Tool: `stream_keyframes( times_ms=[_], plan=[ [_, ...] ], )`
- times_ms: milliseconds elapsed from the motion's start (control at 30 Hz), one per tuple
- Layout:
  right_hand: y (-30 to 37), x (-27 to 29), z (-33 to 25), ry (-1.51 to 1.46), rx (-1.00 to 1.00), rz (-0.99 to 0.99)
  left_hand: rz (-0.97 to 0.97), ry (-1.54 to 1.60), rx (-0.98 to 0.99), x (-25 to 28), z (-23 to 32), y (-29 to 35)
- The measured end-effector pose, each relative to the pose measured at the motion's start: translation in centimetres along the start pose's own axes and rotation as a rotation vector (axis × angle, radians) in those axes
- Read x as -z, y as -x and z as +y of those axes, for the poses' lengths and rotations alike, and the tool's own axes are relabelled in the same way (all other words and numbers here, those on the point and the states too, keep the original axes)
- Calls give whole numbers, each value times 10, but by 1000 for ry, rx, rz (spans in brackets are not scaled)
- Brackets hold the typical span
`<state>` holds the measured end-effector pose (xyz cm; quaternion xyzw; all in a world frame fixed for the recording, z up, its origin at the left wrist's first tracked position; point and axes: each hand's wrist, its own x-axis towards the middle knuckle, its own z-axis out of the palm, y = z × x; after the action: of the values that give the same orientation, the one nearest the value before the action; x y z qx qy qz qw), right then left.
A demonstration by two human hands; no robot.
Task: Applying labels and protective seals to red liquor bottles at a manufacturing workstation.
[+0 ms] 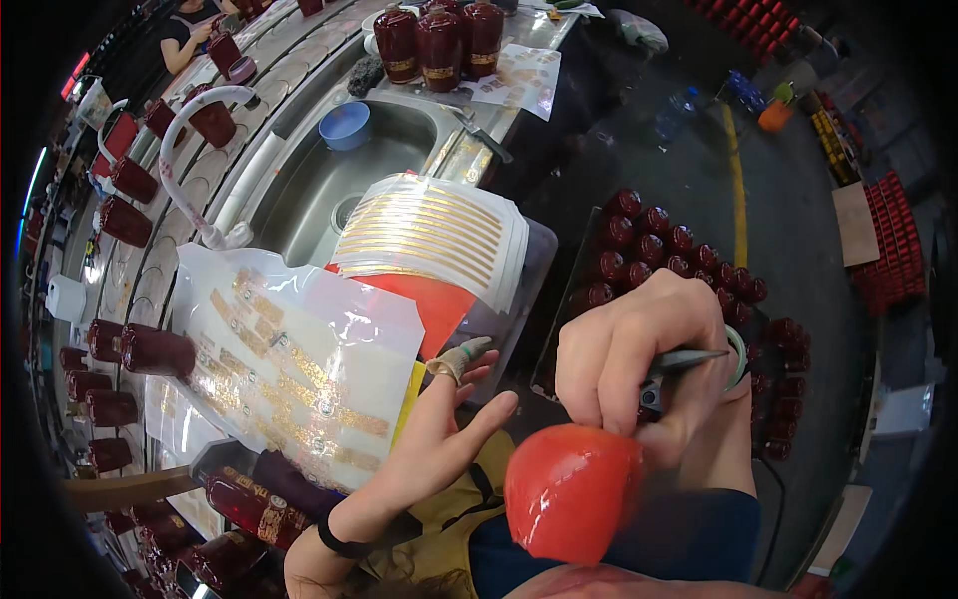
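Observation:
My left hand (444,444) is open, thumb and fingers apart, beside the right edge of a clear sheet of gold decals (289,369). A pale finger cot (459,357) covers one of its fingertips. My right hand (649,359) is closed in front of my body. From its fingers sticks a dark pointed tool (689,360), whose kind I cannot make out. Just below the fingertips is a glossy red curved piece (574,491), which they seem to pinch; its kind is unclear. A pale green ring (736,359) circles my right wrist.
A steel sink (289,195) holds a blue bowl (344,127) and has a white curved faucet (168,150). Gold-striped sheets (429,235) lie at its near edge. Dark red bottles (439,48) stand behind it, on the left conveyor, and at right (649,250). Far left, another person (185,40) works.

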<state>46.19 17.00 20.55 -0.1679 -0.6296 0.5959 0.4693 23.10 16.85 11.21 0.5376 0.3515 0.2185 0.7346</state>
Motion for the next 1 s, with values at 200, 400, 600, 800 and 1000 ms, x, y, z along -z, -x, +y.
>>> stream_keyframes(
  times_ms=[200,400,600,800,1000],
  plan=[
    [0,-3,4,14,65,-88,2,-21,-29,3,3,-2],
    [1,-30,-4,-5,120,-80,-4,-55,-23,1,13,-1],
    [-8,-13,6,-361,208,-475,-13,-65,-28,11,28,5],
    [-10,-11,-1,75,477,-236,109,-33,-97,14,49,15],
    [5,-10,-4,314,552,-185,179,-54,-174,16,55,16]
  ],
)
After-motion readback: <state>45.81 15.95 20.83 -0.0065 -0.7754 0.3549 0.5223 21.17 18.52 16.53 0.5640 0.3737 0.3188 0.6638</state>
